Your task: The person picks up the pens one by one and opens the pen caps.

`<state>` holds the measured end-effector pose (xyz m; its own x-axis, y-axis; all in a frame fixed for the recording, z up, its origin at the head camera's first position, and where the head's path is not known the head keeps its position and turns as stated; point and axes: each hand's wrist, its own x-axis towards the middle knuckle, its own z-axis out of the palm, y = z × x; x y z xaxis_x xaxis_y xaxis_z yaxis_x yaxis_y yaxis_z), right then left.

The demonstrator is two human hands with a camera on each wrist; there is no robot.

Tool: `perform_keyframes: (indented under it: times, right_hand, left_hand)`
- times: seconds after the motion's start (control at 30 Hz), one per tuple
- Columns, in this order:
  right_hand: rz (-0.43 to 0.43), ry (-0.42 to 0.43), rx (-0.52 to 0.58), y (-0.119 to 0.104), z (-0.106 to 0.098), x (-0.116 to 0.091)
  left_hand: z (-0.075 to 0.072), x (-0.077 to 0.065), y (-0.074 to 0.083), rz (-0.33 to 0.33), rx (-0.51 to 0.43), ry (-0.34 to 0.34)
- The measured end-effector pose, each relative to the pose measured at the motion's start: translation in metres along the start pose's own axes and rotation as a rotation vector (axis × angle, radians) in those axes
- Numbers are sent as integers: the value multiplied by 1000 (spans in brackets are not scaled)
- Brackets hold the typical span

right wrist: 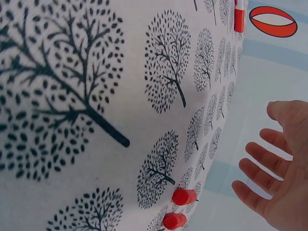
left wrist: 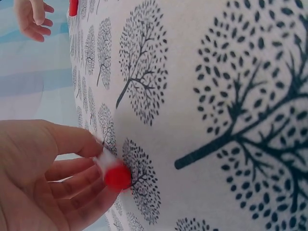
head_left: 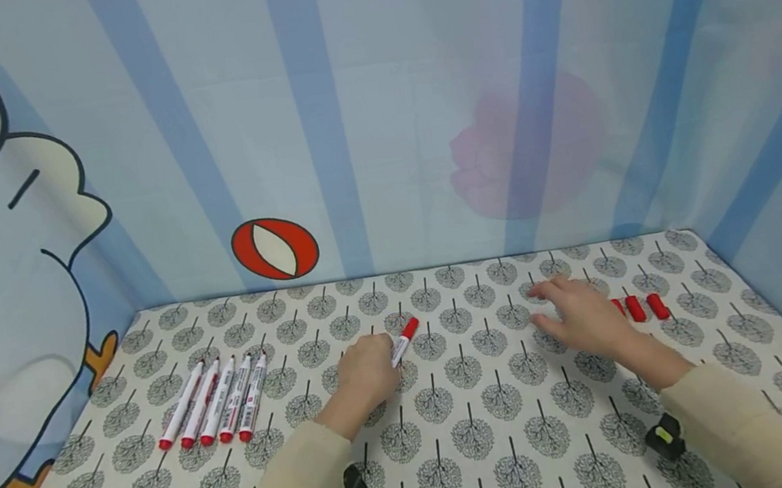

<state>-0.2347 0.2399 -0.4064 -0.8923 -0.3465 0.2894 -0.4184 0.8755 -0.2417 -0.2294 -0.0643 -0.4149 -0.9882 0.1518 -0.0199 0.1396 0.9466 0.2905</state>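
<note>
My left hand (head_left: 367, 368) pinches a white marker (head_left: 401, 349) between thumb and fingers, with its red cap (head_left: 410, 328) pointing away to the upper right. In the left wrist view the marker's red end (left wrist: 118, 177) sticks out past the fingertips, just over the cloth. My right hand (head_left: 584, 315) hovers with parted, loosely bent fingers and holds nothing. Close to its right side lie several loose red caps (head_left: 635, 309); two of them, one a red cap (right wrist: 184, 196), show below the hand in the right wrist view.
Several white markers (head_left: 215, 401) lie side by side at the left, red ends toward me and dark tips away. A tree-patterned cloth (head_left: 473, 437) covers the table. Behind its far edge hangs a printed blue-striped curtain (head_left: 386, 110), which also runs along both sides.
</note>
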Motion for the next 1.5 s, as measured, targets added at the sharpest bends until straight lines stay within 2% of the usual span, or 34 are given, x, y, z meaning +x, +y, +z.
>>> perform_keyframes:
  times: [0.17, 0.37, 0.67, 0.97, 1.13, 1.5]
  right_hand:
    - [-54, 24, -5, -1, 4, 0]
    - [-64, 25, -1, -4, 5, -1]
    - [-101, 33, 0, -8, 6, -2]
    - [-138, 71, -1, -10, 7, -2]
    - [-177, 97, 2, -15, 6, -1]
    - [-205, 82, 10, -29, 5, -1]
  left_hand:
    - [1, -1, -1, -14, 19, -12]
    - [3, 0, -3, -12, 26, -14]
    - [4, 2, -8, 25, 1, 2]
    - [-6, 1, -10, 66, 34, 4]
    - [-12, -3, -9, 113, 49, 14]
    - [-22, -11, -3, 162, 105, 25]
